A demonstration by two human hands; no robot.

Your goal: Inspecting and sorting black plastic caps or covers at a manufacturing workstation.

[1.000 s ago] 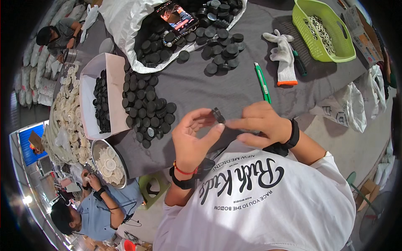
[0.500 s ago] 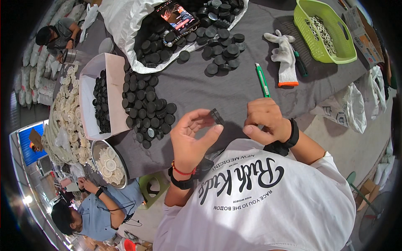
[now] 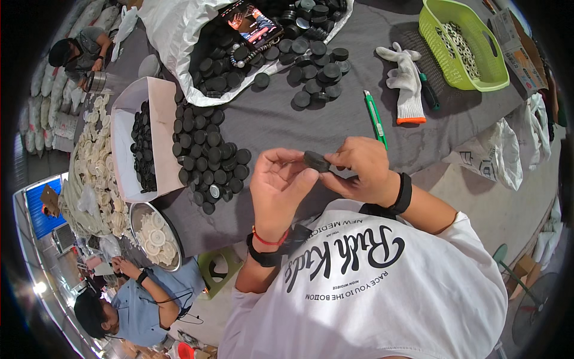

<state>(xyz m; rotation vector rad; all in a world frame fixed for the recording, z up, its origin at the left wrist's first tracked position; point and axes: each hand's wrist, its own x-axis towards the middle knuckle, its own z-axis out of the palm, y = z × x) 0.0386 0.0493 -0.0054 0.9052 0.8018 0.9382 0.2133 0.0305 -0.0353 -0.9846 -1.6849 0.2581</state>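
Observation:
A round black cap-like disc [image 3: 315, 161] is pinched between my two hands, above the near edge of the grey-covered table. My left hand [image 3: 278, 182] grips it from the left between thumb and fingers. From the right, the fingertips of my right hand [image 3: 362, 170] close on its other side. To the left lies a loose heap of similar black discs [image 3: 210, 157]; one among them shows a silvery face. A green box cutter [image 3: 375, 118] rests on the cloth beyond my right hand.
A white sack [image 3: 173, 36] spills more black discs, with a phone [image 3: 251, 25] on top. White glove [image 3: 402, 78], dark-handled tool [image 3: 429, 93] and green basket [image 3: 472, 60] of rings stand right. Left are a carton [image 3: 164, 131] of black parts, a metal bowl [image 3: 177, 263] and two people.
My right hand has moved left and up to meet the left, and its fingers now hold the black disc too. The disc has turned from edge-on to flatter.

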